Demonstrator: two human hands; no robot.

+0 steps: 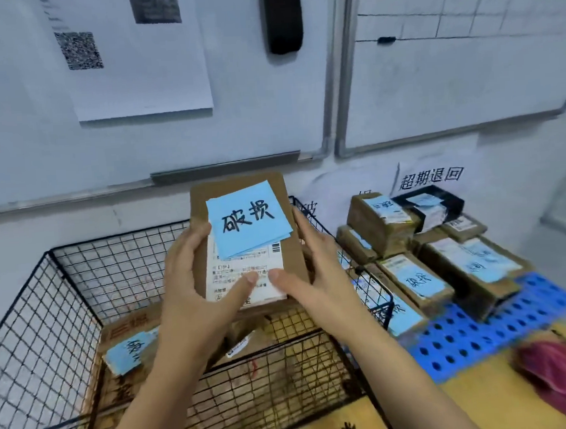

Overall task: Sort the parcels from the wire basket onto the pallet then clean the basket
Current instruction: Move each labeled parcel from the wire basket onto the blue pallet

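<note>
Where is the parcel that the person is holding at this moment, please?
In the head view the parcel sits mid-frame, gripped upright by the left hand and right hand above the wire basket, with the blue pallet to its right.

I count one wire basket (81,293), one blue pallet (481,335), two whiteboards (466,87) and one pink fuzzy item (556,373). One held parcel (291,257) sits between my left hand (193,286) and right hand (311,272). At least two basket parcels (123,330) and about seven pallet parcels (375,222) are visible.
</note>
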